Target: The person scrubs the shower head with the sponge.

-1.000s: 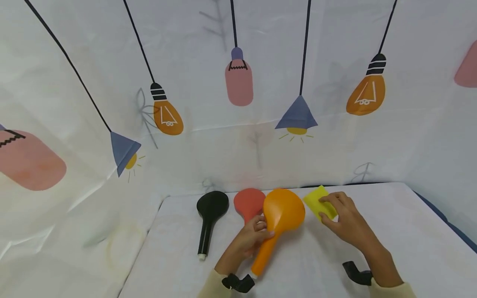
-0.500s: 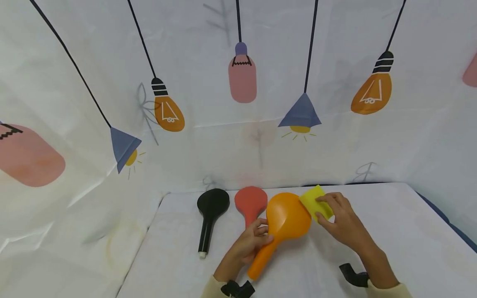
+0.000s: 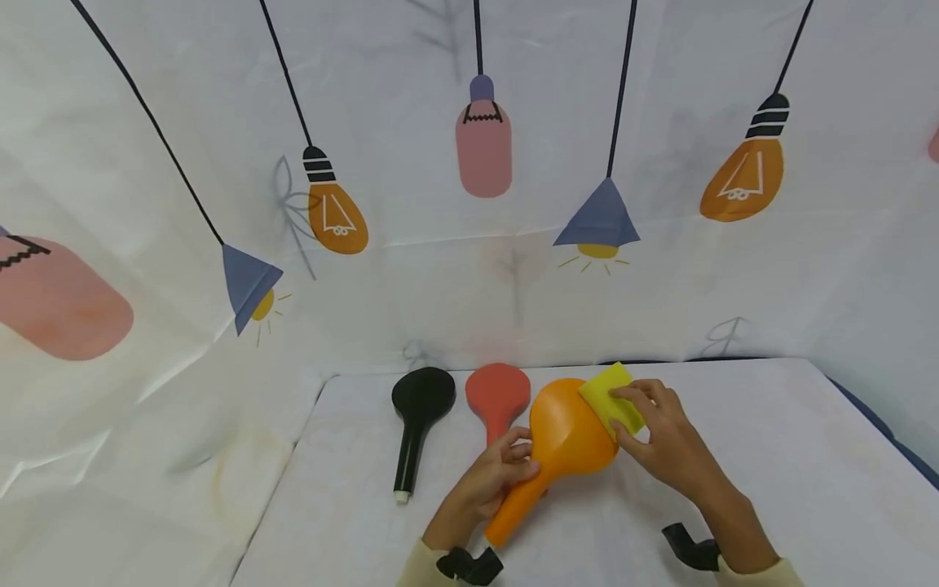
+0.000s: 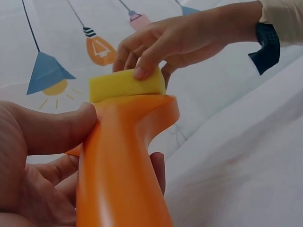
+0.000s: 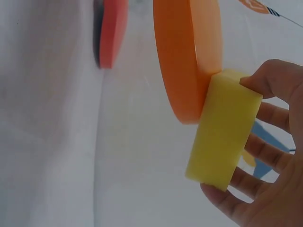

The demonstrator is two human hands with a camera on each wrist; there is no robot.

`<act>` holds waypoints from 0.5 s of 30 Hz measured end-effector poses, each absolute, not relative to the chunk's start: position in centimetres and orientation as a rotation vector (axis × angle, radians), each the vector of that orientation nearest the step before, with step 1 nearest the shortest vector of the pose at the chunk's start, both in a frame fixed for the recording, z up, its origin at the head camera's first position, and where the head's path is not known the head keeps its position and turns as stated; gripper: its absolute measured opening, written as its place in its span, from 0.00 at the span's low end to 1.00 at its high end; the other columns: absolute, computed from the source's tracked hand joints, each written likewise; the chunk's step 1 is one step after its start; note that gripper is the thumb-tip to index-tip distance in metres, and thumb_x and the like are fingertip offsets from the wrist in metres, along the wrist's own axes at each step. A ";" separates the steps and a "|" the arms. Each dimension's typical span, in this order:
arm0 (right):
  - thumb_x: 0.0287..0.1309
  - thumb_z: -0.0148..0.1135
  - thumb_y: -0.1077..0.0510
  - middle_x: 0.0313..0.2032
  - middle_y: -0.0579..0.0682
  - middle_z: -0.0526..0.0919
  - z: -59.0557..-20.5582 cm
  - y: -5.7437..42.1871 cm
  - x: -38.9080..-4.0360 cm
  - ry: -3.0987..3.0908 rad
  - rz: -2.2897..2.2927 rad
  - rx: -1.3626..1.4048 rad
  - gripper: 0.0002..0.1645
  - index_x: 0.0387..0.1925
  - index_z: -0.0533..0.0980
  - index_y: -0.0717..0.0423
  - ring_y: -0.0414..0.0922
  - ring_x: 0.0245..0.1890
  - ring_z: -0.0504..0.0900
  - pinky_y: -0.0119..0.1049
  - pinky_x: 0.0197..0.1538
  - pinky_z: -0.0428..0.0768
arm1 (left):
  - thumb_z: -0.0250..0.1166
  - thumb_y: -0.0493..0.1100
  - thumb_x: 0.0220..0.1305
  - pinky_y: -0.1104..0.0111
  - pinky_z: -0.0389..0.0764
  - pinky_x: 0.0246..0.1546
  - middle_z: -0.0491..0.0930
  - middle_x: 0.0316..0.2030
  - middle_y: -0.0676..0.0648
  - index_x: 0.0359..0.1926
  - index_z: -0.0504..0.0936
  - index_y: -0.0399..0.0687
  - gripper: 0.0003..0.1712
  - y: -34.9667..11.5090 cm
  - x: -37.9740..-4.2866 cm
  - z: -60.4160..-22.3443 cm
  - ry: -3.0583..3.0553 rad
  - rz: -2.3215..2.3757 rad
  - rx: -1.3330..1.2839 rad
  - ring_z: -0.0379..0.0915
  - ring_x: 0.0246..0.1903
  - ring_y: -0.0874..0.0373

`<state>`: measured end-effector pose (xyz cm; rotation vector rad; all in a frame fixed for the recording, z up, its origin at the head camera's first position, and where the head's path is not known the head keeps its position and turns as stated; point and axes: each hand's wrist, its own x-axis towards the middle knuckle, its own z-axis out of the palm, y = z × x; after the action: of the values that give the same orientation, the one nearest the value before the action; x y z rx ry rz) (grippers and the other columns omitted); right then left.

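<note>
My left hand grips the handle of an orange paddle-shaped scoop, lifted a little above the white table. My right hand pinches a yellow sponge and presses it against the scoop's upper right rim. In the left wrist view the sponge sits on top of the scoop's far edge, under the right hand's fingers.
A black scoop and a red scoop lie on the table to the left of the orange one. A white cloth backdrop printed with lamps rises behind and at both sides.
The right hand has carried the sponge leftward from the table onto the orange scoop's rim. The left hand has tilted the scoop's head slightly to the right.
</note>
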<state>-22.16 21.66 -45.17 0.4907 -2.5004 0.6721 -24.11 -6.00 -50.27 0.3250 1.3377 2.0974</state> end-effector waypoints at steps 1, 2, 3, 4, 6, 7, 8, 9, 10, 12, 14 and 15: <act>0.52 0.73 0.60 0.53 0.54 0.71 -45.2 21.5 -22.1 -2.491 0.662 0.506 0.28 0.55 0.75 0.52 0.51 0.51 0.69 0.53 0.45 0.84 | 0.62 0.32 0.66 0.63 0.86 0.45 0.81 0.46 0.50 0.57 0.70 0.48 0.20 -6.0 -24.1 -50.2 1.337 2.103 0.323 0.80 0.42 0.57; 0.51 0.74 0.60 0.53 0.53 0.72 -45.2 21.2 -22.0 -2.483 0.647 0.523 0.28 0.55 0.75 0.52 0.50 0.51 0.69 0.52 0.45 0.84 | 0.61 0.32 0.66 0.63 0.86 0.45 0.81 0.46 0.50 0.57 0.70 0.48 0.20 -6.1 -24.2 -50.2 1.336 2.112 0.318 0.80 0.42 0.56; 0.50 0.74 0.59 0.53 0.52 0.72 -45.2 21.0 -21.9 -2.473 0.628 0.542 0.28 0.54 0.76 0.52 0.49 0.51 0.69 0.51 0.44 0.84 | 0.62 0.32 0.66 0.63 0.86 0.45 0.81 0.47 0.49 0.57 0.70 0.47 0.21 -6.1 -24.2 -50.1 1.337 2.118 0.315 0.79 0.43 0.56; 0.49 0.75 0.59 0.52 0.52 0.73 -45.2 20.7 -21.9 -2.461 0.609 0.563 0.28 0.54 0.76 0.52 0.48 0.50 0.70 0.49 0.44 0.84 | 0.62 0.32 0.66 0.62 0.86 0.45 0.80 0.47 0.49 0.58 0.69 0.47 0.21 -6.1 -24.3 -50.1 1.339 2.124 0.309 0.79 0.43 0.55; 0.48 0.76 0.58 0.51 0.51 0.74 -45.1 20.0 -21.7 -2.434 0.571 0.611 0.29 0.53 0.77 0.53 0.47 0.49 0.70 0.48 0.45 0.83 | 0.62 0.33 0.66 0.62 0.86 0.47 0.80 0.49 0.48 0.59 0.69 0.46 0.22 -6.1 -24.4 -50.1 1.341 2.139 0.301 0.79 0.45 0.54; 0.47 0.76 0.57 0.51 0.51 0.75 -45.1 19.7 -21.6 -2.419 0.552 0.638 0.29 0.52 0.78 0.53 0.47 0.49 0.70 0.47 0.45 0.82 | 0.63 0.33 0.66 0.61 0.86 0.47 0.80 0.50 0.47 0.60 0.69 0.46 0.23 -6.0 -24.5 -50.1 1.339 2.145 0.293 0.79 0.46 0.54; 0.46 0.76 0.57 0.50 0.52 0.75 -45.1 19.4 -21.5 -2.404 0.533 0.665 0.29 0.52 0.78 0.53 0.46 0.48 0.71 0.46 0.45 0.82 | 0.63 0.34 0.66 0.61 0.86 0.48 0.80 0.51 0.47 0.60 0.69 0.45 0.23 -6.0 -24.5 -50.1 1.343 2.150 0.289 0.79 0.47 0.54; 0.45 0.76 0.56 0.50 0.51 0.76 -45.1 19.0 -21.4 -2.392 0.516 0.689 0.29 0.52 0.78 0.53 0.46 0.47 0.71 0.45 0.45 0.81 | 0.63 0.34 0.66 0.61 0.85 0.49 0.80 0.51 0.47 0.61 0.69 0.45 0.24 -6.0 -24.6 -50.1 1.344 2.155 0.285 0.79 0.47 0.53; 0.44 0.76 0.56 0.49 0.51 0.76 -45.2 18.7 -21.4 -2.381 0.503 0.713 0.29 0.51 0.78 0.53 0.45 0.47 0.71 0.44 0.45 0.80 | 0.63 0.35 0.66 0.60 0.85 0.49 0.79 0.52 0.46 0.61 0.69 0.44 0.24 -6.0 -24.6 -50.1 1.343 2.162 0.280 0.79 0.48 0.53; 0.44 0.75 0.55 0.49 0.51 0.76 -45.3 18.0 -21.2 -2.365 0.490 0.752 0.28 0.51 0.79 0.53 0.45 0.46 0.70 0.42 0.45 0.78 | 0.63 0.35 0.67 0.60 0.85 0.49 0.80 0.54 0.45 0.61 0.69 0.44 0.24 -6.1 -24.6 -50.2 1.343 2.179 0.261 0.79 0.49 0.52; 0.43 0.74 0.55 0.48 0.50 0.76 -45.4 17.4 -21.1 -2.352 0.480 0.780 0.28 0.50 0.79 0.52 0.44 0.45 0.70 0.41 0.45 0.76 | 0.62 0.36 0.67 0.59 0.85 0.50 0.79 0.55 0.44 0.62 0.68 0.43 0.24 -6.3 -24.6 -50.3 1.343 2.195 0.252 0.79 0.50 0.52; 0.43 0.73 0.55 0.48 0.50 0.76 -45.4 17.1 -21.0 -2.347 0.473 0.790 0.28 0.50 0.79 0.52 0.44 0.44 0.70 0.41 0.45 0.76 | 0.62 0.36 0.67 0.59 0.85 0.50 0.79 0.56 0.44 0.62 0.68 0.42 0.24 -6.4 -24.5 -50.4 1.341 2.202 0.249 0.79 0.50 0.52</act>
<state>-21.00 17.12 -45.42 0.7897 -2.3468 0.4733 -24.52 -6.38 -50.39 0.2490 1.3413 2.2017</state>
